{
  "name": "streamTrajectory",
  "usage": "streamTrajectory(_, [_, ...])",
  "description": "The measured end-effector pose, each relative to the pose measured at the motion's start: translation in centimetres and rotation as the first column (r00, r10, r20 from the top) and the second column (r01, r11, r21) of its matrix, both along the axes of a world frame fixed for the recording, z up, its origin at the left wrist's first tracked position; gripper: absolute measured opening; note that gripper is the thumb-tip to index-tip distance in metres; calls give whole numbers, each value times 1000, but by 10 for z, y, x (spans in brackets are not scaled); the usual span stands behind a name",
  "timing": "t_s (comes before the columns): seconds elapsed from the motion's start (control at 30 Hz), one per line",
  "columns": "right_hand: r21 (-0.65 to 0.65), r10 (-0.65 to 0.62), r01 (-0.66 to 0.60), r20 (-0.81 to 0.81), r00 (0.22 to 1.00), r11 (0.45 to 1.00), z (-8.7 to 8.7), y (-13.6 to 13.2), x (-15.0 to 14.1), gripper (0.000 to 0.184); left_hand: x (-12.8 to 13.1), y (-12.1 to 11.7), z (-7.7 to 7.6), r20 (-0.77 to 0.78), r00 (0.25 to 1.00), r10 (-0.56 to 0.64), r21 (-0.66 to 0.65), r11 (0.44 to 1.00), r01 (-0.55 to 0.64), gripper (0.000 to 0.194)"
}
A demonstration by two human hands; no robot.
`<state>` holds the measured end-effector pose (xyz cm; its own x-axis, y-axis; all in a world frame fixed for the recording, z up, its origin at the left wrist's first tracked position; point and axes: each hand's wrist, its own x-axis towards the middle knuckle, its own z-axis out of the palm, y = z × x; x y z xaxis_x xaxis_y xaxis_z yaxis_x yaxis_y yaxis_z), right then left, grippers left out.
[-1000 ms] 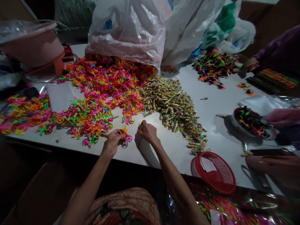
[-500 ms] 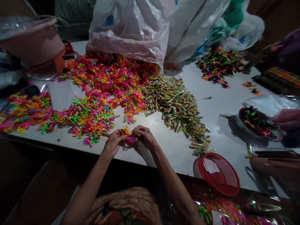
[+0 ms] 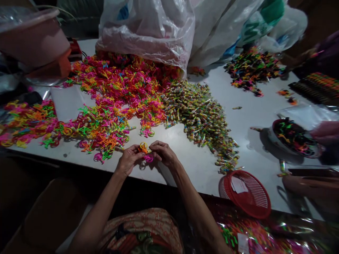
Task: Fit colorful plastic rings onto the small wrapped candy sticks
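Observation:
My left hand (image 3: 129, 159) and my right hand (image 3: 164, 153) meet over the near edge of the white table (image 3: 254, 116). Both pinch a small neon plastic toy piece (image 3: 145, 152), orange, yellow and pink. Just beyond my hands spreads a wide heap of neon plastic pieces (image 3: 113, 102) in pink, orange, yellow and green. To the right of that heap lies a pile of small wrapped tubes (image 3: 201, 118).
Big plastic bags (image 3: 159, 28) slump at the back of the table. A red mesh basket (image 3: 245, 194) holding slips of paper lies at the near right edge. Another person's hand (image 3: 327, 132) rests by a bowl (image 3: 293, 137) of dark and neon pieces. A darker heap (image 3: 251, 68) lies far right.
My right hand has come in from the wrapped tubes to meet my left hand, and both now pinch the neon piece. The view has shifted slightly.

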<state>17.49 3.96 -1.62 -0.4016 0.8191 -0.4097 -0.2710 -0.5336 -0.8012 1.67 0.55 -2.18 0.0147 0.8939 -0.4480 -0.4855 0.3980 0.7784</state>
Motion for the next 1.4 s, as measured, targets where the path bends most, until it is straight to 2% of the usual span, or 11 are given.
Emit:
streamTrajectory(0.27, [-14,40,-40,0,999,999,2,-3,-3,35,-2,0,2,-100,995,-7,48,999,12,41])
streamTrajectory(0.53, [58,-131,123,170,977,991,6,-19,-17,33,0,-6,4,-241,968,67,63,997,-53,36])
streamTrajectory(0.67, [146,-181,150,232,956,978,6,-23,-33,35,-12,-5,8,-450,885,119,161,986,-51,27])
streamTrajectory(0.77, [234,-126,62,273,954,970,4,-11,-27,41,-34,3,21,-703,675,225,284,959,-23,25])
streamTrajectory(0.83, [350,-201,58,390,899,935,1,5,-10,47,-48,12,33,-844,404,354,392,920,14,26])
streamTrajectory(0.93, [552,-436,-13,673,597,834,-2,35,24,34,-50,33,45,-878,13,479,476,869,136,25])
streamTrajectory(1.0, [568,-499,-159,802,327,808,0,53,41,27,-35,50,43,-898,-66,434,406,878,254,21])
streamTrajectory(1.1, [408,-426,-367,904,34,836,8,69,51,30,0,73,27,-966,-84,244,192,896,401,21])
streamTrajectory(1.23, [187,-319,-527,933,-169,829,17,73,50,44,29,85,6,-994,-72,79,47,928,370,27])
streamTrajectory(1.33, [128,-301,-585,931,-209,801,15,71,49,42,29,84,0,-986,121,116,148,941,303,33])
streamTrajectory(1.4, [120,-306,-603,927,-217,789,13,71,49,39,25,82,-1,-911,398,107,203,957,206,27])
